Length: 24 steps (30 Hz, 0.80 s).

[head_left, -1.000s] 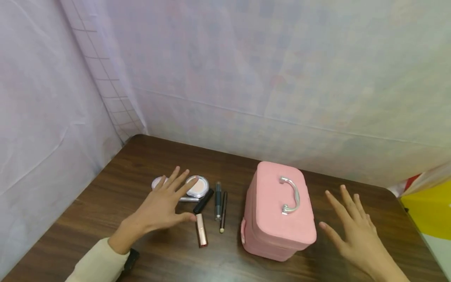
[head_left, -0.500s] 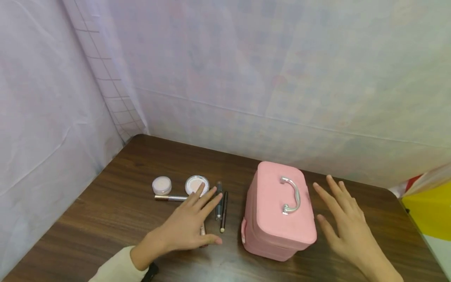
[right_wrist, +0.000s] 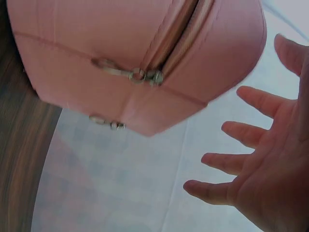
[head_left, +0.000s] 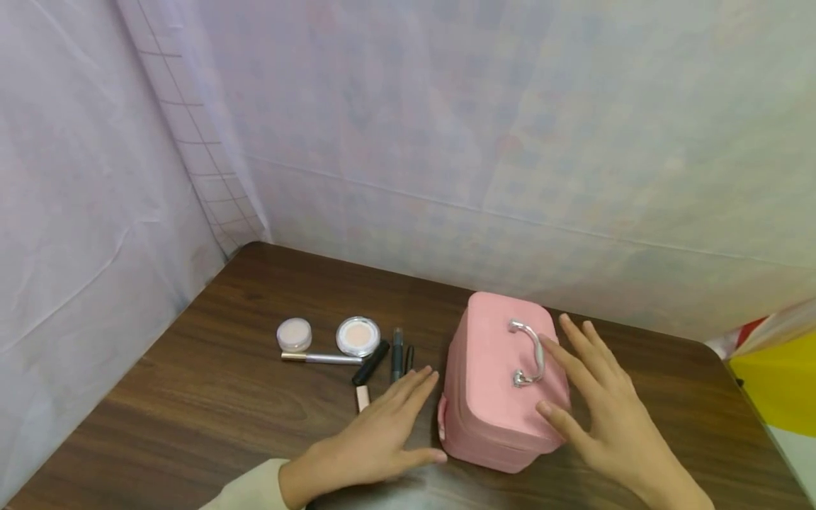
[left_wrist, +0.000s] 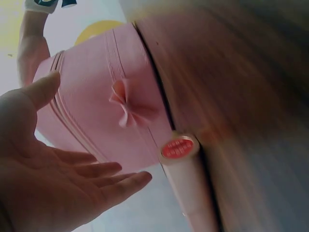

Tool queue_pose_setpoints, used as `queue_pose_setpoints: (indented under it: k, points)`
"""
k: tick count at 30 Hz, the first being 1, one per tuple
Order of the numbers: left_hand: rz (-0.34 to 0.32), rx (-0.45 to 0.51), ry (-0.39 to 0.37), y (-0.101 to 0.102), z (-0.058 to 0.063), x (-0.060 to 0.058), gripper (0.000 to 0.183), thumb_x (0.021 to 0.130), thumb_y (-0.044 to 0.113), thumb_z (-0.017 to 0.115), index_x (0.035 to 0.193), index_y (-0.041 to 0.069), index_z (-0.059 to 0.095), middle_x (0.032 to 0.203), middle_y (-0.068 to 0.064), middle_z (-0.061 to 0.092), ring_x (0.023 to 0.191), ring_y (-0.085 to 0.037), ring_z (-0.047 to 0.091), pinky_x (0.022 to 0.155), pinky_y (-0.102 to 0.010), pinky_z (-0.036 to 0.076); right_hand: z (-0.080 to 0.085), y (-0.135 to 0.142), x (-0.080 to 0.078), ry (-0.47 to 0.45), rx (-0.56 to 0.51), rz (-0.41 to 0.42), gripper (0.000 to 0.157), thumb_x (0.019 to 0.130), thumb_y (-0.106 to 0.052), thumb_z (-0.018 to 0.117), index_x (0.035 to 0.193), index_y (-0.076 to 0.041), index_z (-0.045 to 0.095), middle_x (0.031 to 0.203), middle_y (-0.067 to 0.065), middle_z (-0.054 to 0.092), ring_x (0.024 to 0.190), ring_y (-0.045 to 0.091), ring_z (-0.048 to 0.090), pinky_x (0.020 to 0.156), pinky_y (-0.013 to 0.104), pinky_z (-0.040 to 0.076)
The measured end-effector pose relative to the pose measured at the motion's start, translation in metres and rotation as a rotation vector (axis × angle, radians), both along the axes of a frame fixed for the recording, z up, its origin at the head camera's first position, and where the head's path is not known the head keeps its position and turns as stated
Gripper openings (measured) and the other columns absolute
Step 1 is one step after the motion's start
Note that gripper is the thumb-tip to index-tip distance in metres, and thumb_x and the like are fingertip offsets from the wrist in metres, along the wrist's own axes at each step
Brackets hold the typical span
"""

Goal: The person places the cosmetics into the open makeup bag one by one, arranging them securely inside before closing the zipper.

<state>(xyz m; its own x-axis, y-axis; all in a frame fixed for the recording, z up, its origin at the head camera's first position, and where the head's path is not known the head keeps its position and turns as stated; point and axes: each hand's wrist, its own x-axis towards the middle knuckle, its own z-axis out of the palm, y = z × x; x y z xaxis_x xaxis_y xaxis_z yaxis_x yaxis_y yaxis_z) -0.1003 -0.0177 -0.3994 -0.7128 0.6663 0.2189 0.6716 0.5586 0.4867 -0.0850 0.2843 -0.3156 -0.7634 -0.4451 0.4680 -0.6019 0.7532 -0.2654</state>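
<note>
A pink zippered case [head_left: 503, 361] with a silver handle [head_left: 537, 354] on its lid stands on the table. My left hand [head_left: 376, 439], fingers extended, is just left of the case and holds nothing. In the left wrist view that hand [left_wrist: 63, 169] faces the side with a pink bow [left_wrist: 128, 106]. My right hand [head_left: 605, 411] hovers at the lid's right edge, its fingers spread. From the right wrist, the hand [right_wrist: 270, 150] looks apart from the case [right_wrist: 145, 58], whose two zipper pulls [right_wrist: 116, 70] hang on the near side.
Left of the case lie a round pot [head_left: 294, 334], a compact [head_left: 358, 336], a silver tube [head_left: 325, 358], a black tube [head_left: 370, 363], a lipstick [head_left: 363, 398] and two dark pencils [head_left: 397, 350], partly behind my left hand. White curtains [head_left: 446, 142] enclose the brown table [head_left: 191, 397].
My left hand has moved right, from over the cosmetics to beside the case. The right hand has come left to the lid's edge. The case has stayed in place.
</note>
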Motion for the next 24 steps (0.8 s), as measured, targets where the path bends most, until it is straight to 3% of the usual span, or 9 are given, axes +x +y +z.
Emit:
queue_pose_setpoints:
  k: [7, 15, 24]
  points:
    - [-0.017, 0.030, -0.027, 0.011, -0.003, 0.002, 0.092, 0.089, 0.056, 0.056, 0.151, 0.001, 0.015, 0.154, -0.020, 0.020, 0.137, -0.041, 0.024, 0.104, -0.053, 0.031, -0.003, -0.016, 0.000, -0.024, 0.081, 0.039, 0.078, 0.082, -0.041, 0.072, 0.147, -0.015, 0.038, 0.157, 0.012, 0.018, 0.142, 0.038, 0.006, 0.106, 0.065, 0.011]
    - [-0.029, 0.076, -0.065, 0.019, -0.001, -0.005, 0.095, 0.088, 0.053, 0.060, 0.151, -0.001, 0.013, 0.153, -0.025, 0.019, 0.136, -0.043, 0.024, 0.105, -0.052, 0.029, -0.004, -0.031, -0.003, -0.066, 0.133, 0.051, 0.081, 0.080, -0.043, 0.074, 0.149, -0.022, 0.036, 0.158, 0.007, 0.016, 0.143, 0.038, 0.006, 0.104, 0.066, 0.014]
    - [-0.009, 0.108, -0.168, 0.032, -0.005, -0.006, 0.100, 0.086, 0.046, 0.067, 0.151, -0.001, 0.007, 0.154, -0.024, 0.012, 0.138, -0.043, 0.019, 0.107, -0.049, 0.028, -0.012, -0.042, -0.009, 0.025, 0.236, 0.088, 0.082, 0.078, -0.060, 0.067, 0.147, -0.025, 0.039, 0.157, 0.008, 0.020, 0.141, 0.039, 0.015, 0.111, 0.053, 0.009]
